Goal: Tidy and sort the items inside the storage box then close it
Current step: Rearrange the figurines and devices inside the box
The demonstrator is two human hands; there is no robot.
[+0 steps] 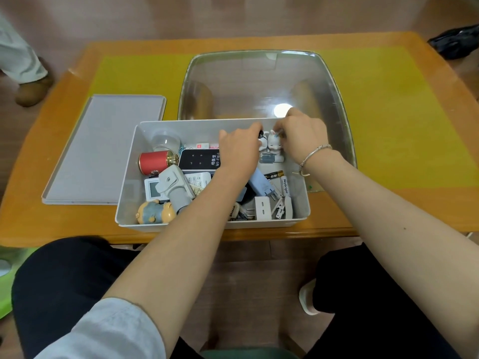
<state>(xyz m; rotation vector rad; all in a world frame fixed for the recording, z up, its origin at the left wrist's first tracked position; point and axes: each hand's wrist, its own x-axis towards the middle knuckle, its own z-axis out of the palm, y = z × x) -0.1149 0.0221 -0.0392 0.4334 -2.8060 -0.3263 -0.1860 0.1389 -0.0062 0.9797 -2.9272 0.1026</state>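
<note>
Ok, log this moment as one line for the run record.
stage: sorting | left hand: on small dark-topped item | right hand: at white rabbit figurine | storage box: open | lid: on table, left

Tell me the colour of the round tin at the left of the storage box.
Red, with a gold end: the round tin shows best in the head view.

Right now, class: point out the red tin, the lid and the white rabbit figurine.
red tin [153,162], head view, on its red side.
lid [103,149], head view, on its flat middle.
white rabbit figurine [274,143], head view, on its face.
</note>
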